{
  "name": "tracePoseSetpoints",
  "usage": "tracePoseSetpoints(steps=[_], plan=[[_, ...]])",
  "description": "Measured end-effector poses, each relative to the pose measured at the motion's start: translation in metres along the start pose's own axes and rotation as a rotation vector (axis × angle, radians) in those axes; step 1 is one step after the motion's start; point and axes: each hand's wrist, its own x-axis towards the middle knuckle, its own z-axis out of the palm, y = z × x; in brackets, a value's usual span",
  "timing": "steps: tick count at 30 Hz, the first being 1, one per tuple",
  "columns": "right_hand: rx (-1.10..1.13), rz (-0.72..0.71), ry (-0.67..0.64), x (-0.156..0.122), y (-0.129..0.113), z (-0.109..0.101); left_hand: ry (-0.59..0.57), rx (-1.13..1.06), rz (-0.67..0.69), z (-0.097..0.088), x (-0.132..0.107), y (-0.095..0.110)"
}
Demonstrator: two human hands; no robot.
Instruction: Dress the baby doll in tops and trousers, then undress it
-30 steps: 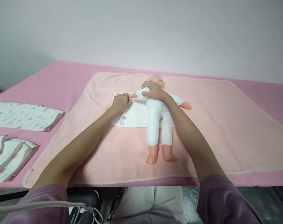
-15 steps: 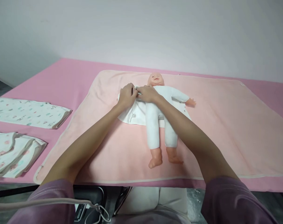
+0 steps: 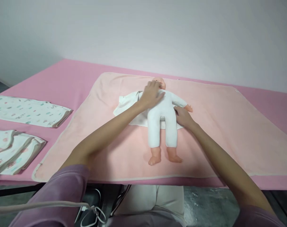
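Note:
A baby doll (image 3: 162,118) in a white bodysuit lies on its back on a pale pink blanket (image 3: 216,126). An open white garment (image 3: 125,104) lies spread under it, with one flap out to the left. My left hand (image 3: 151,94) rests on the doll's chest and shoulder, fingers bent over the cloth. My right hand (image 3: 183,116) lies by the doll's hip on the right, fingers on the white garment's edge beside the doll's outstretched arm.
The blanket covers a pink table (image 3: 62,78) that runs to a pale wall. At the left lie a flat printed cloth (image 3: 27,110) and a stack of folded printed cloths (image 3: 13,154). A white cable (image 3: 62,206) hangs by my lap.
Both hands were together at the doll's left shoulder. My left hand has moved onto the doll's chest, and my right hand has crossed over to the doll's right hip. The left flap now lies looser.

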Motion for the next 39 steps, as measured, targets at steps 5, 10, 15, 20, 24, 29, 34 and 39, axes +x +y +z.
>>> tracePoseSetpoints(steps=[5, 10, 15, 20, 24, 29, 34, 39], plan=[[-0.175, -0.113, -0.177, 0.014, 0.006, 0.005, -0.509, 0.109, 0.143, 0.057, 0.069, 0.054], [-0.275, -0.039, -0.206, 0.025, 0.004, 0.002, -0.490, 0.239, 0.185, 0.074, 0.080, 0.059], [-0.266, 0.004, -0.114, 0.038, 0.000, 0.006, -0.150, 0.051, 0.100, 0.056, 0.059, 0.042], [-0.236, 0.116, -0.156, 0.065, -0.007, 0.016, -0.029, -0.040, 0.029, 0.048, 0.051, 0.039], [-0.219, 0.153, -0.158, 0.072, -0.007, 0.020, -0.025, -0.058, -0.007, 0.052, 0.050, 0.039], [-0.150, 0.186, -0.191, 0.070, 0.008, -0.005, -0.019, -0.060, -0.023, 0.052, 0.051, 0.036], [-0.016, 0.237, -0.209, 0.066, 0.027, -0.050, -0.011, -0.069, -0.024, 0.036, 0.056, 0.028], [0.163, 0.285, -0.084, 0.061, 0.030, -0.056, -0.173, -0.090, -0.017, 0.019, 0.058, 0.017]])
